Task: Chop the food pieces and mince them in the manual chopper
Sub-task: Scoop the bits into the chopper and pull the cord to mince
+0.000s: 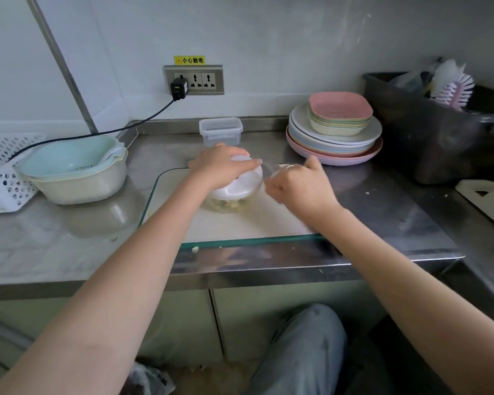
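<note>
Steel worktop (69, 246) carries everything. Dark bin (428, 132) back right, scrub brush (455, 88) and blurred items sticking out of it; can't tell the rest. Glass cutting board (240, 223) centre front, a few food crumbs at its near edge. Stack of plates (334, 143) right of centre, with a nested stack of square bowls (340, 115) on top, pink uppermost. Left: teal colander (69, 158) nested in a cream basin (80, 186), white perforated basket (3, 169) beside it. Small clear lidded box (220, 132) at the back wall, contents unclear. Manual chopper (237, 192) stands on the board: white lid, clear cup with pale chopped food (228, 206) inside. My left hand (220, 166) lies over the lid, fingers curved around it. My right hand (300, 183) just right of the chopper, fingers curled, motion-blurred; looks like it pinches the pull handle, can't confirm.
</note>
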Available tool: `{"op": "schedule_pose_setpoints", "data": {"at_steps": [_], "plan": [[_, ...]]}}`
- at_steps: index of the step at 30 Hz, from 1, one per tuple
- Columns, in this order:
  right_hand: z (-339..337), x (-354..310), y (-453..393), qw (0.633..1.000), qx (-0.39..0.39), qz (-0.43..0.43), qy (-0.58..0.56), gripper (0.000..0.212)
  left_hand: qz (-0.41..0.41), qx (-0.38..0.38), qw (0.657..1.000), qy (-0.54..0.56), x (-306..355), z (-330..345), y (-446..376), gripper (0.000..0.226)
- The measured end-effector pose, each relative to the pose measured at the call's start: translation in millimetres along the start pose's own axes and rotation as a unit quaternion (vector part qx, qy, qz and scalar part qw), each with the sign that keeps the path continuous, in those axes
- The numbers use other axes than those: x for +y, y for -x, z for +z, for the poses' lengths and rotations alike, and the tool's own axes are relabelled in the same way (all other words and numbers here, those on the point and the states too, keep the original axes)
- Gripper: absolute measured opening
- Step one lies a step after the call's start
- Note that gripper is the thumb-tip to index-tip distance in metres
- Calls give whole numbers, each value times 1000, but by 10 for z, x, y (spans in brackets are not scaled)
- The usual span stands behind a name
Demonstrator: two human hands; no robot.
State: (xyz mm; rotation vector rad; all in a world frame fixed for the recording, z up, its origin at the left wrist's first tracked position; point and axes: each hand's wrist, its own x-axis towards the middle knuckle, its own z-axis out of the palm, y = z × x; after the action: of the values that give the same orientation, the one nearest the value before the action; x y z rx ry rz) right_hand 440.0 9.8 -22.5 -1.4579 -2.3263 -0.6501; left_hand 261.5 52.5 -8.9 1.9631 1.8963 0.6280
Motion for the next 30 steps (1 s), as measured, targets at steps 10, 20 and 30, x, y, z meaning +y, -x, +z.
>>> {"op": "schedule_pose_setpoints", "data": {"at_steps": [10, 20, 30], "plan": [[-26, -239, -21, 997, 50, -20, -54, 32, 8, -1, 1000, -8, 22, -4, 10, 53], [-111, 200, 109, 989, 10, 137, -52, 46, 16, -18, 1000, 4, 14, 1, -8, 69], [-236, -259, 287, 992, 4, 35, -121, 55, 38, -25, 999, 20, 15, -3, -5, 70]]}}
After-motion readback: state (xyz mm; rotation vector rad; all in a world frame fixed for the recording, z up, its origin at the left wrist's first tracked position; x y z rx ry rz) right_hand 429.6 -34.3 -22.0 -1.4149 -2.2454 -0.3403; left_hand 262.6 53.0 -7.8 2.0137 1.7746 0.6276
